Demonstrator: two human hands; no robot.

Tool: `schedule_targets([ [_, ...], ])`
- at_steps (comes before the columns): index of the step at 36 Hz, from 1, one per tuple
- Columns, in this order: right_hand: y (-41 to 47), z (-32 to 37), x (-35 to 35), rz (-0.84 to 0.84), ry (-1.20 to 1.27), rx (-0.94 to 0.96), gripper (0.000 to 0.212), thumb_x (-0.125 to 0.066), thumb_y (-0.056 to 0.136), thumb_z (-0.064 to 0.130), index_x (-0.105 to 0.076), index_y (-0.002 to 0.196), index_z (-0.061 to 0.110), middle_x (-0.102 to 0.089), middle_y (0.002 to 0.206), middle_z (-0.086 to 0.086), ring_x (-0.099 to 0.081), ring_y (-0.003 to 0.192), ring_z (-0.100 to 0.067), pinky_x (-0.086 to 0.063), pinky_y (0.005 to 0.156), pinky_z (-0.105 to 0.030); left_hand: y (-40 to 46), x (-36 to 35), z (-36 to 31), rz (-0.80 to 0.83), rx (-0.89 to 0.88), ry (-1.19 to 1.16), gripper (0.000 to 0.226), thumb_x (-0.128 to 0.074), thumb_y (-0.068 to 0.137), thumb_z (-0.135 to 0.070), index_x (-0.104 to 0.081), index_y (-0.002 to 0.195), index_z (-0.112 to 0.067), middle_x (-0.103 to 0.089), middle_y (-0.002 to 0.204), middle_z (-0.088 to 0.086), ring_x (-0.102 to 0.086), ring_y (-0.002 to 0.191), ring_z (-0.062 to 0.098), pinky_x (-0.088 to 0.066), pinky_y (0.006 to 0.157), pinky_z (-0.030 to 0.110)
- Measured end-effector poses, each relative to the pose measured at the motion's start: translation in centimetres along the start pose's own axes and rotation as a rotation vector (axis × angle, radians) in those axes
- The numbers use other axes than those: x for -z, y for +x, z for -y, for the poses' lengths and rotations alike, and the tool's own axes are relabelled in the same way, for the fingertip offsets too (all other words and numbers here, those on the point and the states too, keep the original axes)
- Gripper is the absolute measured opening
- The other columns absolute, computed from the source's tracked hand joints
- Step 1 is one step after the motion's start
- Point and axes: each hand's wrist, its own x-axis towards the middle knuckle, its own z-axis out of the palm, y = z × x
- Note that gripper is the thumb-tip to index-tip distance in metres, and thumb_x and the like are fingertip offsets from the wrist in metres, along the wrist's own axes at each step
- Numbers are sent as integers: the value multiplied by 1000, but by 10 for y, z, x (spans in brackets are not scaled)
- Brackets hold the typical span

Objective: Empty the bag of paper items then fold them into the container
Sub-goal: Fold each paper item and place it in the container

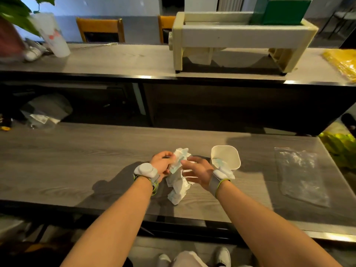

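Note:
My left hand [162, 163] and my right hand [197, 169] hold a white paper napkin with a pale blue print [180, 158] between them, just above the grey wooden table [77, 170]. Under the hands lies a loose pile of white paper napkins [178, 189]. A white square container [225, 157] stands upright to the right of my right hand, with one folded napkin [219, 161] inside. The clear plastic bag [300, 174] lies flat and looks empty at the right end of the table.
A raised shelf [115, 60] runs behind the table, carrying a cream plastic stand [231, 39], a white cup [54, 35] and a yellow bag [342, 62]. A grey pouch [46, 110] sits at the far left. The table's near edge is close to my body.

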Motion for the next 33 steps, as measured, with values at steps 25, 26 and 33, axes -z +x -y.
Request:
schedule_targets([
  [25,16,-10,9,-317,-258,209,13,-73,77,15,-69,90,17,-73,88,-12,-71,86,-32,-59,82,-45,6,-38,13,57,9,66,6,-68,83,-35,-67,82,-29,-71,107,10,-67,102,29,-56,89,51],
  [26,13,-6,9,-346,-260,225,11,-71,79,10,-68,85,20,-71,86,-10,-70,84,-31,-59,80,-43,4,-38,13,79,6,47,7,-69,81,-36,-68,83,-29,-71,108,11,-67,103,30,-55,88,53],
  [33,12,-3,15,-244,-429,202,34,-75,78,15,-69,110,9,-72,92,-10,-69,83,-27,-57,73,-33,-3,-32,10,121,-13,143,23,-69,78,-44,-69,93,-27,-72,105,9,-69,98,28,-57,88,49],
])
